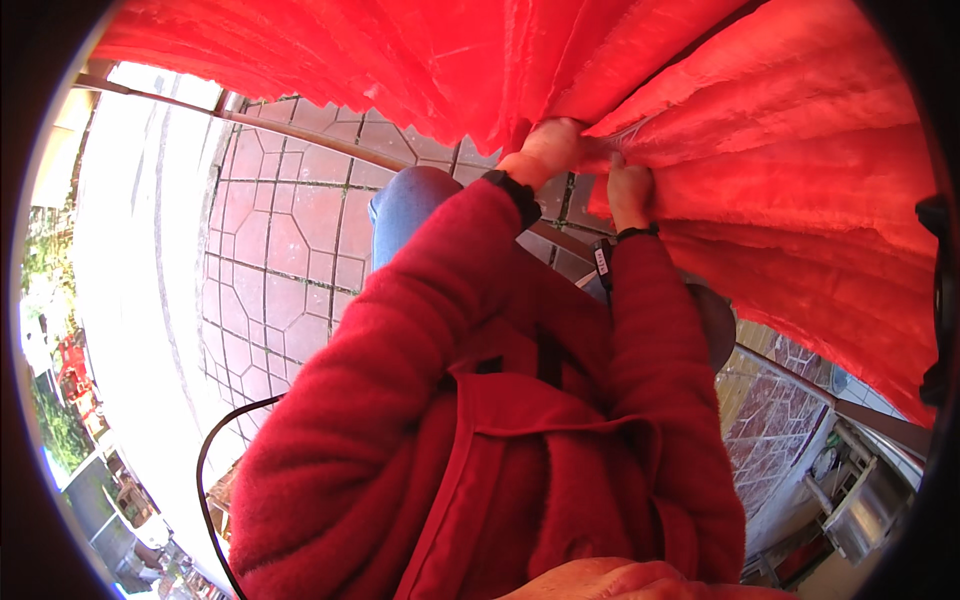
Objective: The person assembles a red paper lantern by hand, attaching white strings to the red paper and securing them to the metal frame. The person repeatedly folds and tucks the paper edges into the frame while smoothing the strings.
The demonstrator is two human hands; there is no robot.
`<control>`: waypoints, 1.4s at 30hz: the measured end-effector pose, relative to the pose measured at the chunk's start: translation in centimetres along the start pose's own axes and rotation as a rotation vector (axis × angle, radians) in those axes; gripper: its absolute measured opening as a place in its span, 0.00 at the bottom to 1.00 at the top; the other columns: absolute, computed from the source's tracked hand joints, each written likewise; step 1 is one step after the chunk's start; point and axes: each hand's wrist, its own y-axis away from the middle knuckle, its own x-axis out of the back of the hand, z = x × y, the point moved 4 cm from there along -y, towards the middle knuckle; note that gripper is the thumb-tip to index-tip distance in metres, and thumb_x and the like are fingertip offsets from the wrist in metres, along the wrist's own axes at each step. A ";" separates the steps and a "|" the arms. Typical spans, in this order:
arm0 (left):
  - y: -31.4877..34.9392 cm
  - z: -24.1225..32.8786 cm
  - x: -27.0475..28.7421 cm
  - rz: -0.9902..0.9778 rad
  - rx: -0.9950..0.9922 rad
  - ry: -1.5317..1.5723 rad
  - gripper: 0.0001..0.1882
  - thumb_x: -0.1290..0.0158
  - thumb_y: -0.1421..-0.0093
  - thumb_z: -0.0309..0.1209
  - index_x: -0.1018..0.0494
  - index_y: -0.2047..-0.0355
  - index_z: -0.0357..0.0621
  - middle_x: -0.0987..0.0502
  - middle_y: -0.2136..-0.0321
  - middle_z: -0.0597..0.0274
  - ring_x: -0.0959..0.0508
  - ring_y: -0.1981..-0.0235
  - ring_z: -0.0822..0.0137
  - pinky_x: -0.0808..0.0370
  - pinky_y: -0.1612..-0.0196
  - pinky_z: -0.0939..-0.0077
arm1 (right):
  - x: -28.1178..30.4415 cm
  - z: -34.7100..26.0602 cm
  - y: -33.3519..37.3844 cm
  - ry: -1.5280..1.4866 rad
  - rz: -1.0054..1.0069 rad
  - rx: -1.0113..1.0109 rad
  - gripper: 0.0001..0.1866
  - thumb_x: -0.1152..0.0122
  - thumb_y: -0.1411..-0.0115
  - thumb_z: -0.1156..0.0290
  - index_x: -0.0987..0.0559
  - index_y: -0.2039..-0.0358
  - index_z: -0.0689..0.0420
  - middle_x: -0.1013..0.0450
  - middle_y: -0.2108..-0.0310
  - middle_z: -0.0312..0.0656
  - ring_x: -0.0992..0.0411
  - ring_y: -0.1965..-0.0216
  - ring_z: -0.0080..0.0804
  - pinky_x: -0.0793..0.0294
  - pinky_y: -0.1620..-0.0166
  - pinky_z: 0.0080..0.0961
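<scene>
A large bright red plush cloth (780, 140) spreads in gathered folds across the top and right of the view. My left hand (548, 150) is closed at the cloth's near edge, its fingertips partly hidden in the folds. Just to its right, my right hand (628, 190) pinches the same edge, thumb up against the fabric. Between the two hands the cloth is bunched. Dark bands circle both wrists, and dark red sleeves cover my arms.
A long thin bar (320, 140) runs slantwise beneath the cloth and past my knees, continuing at the right (790, 375). Below lies a floor of patterned reddish tiles (270, 230). A metal pot (868, 515) stands at the lower right. A black cable (205, 470) loops by my left side.
</scene>
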 end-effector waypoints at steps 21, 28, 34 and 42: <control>0.1 -3.3 1.2 0.025 0.097 0.086 0.18 0.42 0.43 0.36 0.21 0.53 0.45 0.18 0.66 0.47 0.16 0.63 0.54 0.21 0.58 0.63 | 2.7 -1.4 1.4 -0.156 -0.081 0.062 0.20 0.42 0.37 0.58 0.21 0.58 0.65 0.23 0.62 0.62 0.25 0.57 0.60 0.25 0.58 0.47; 2.3 6.4 4.4 0.086 -0.194 0.323 0.16 0.41 0.38 0.34 0.23 0.52 0.39 0.18 0.65 0.52 0.17 0.67 0.66 0.22 0.61 0.72 | 8.2 -8.2 3.3 -0.886 0.082 0.349 0.21 0.32 0.43 0.70 0.24 0.51 0.65 0.22 0.53 0.49 0.25 0.50 0.38 0.27 0.48 0.33; 3.7 11.3 9.9 0.240 -0.273 0.387 0.14 0.44 0.34 0.36 0.21 0.55 0.39 0.19 0.65 0.44 0.17 0.61 0.53 0.22 0.58 0.68 | 19.8 -14.4 4.6 -0.772 0.343 0.460 0.17 0.37 0.40 0.71 0.24 0.53 0.64 0.21 0.60 0.49 0.22 0.58 0.41 0.25 0.54 0.32; 4.6 15.5 11.2 0.235 -0.256 0.684 0.13 0.46 0.32 0.35 0.21 0.56 0.36 0.18 0.69 0.64 0.25 0.67 0.79 0.25 0.61 0.79 | 25.9 -15.1 5.6 -1.053 0.123 0.440 0.14 0.40 0.34 0.66 0.21 0.55 0.64 0.21 0.63 0.37 0.25 0.62 0.23 0.26 0.56 0.24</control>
